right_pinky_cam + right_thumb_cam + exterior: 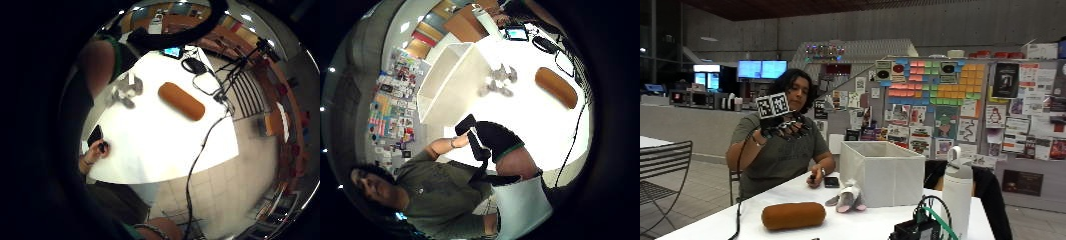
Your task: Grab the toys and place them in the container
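I see a person seated at a white table [859,227]. The gloved right hand [781,129] is raised in the air beside the chest, high above the table, fingers relaxed and holding nothing. A brown loaf-shaped plush toy [793,215] [181,100] [556,87] lies near the table's front. A grey and pink plush animal [848,198] [125,91] [497,82] sits against the front of the white fabric container [889,170] [445,82], which stands open-topped in the middle. The bare left hand [815,177] [97,150] rests on the table by a black phone [832,181].
A white bottle [957,195] stands right of the container. A black device with cables [919,227] sits at the front edge, and a cable runs off the table. A metal chair [663,175] stands at the left.
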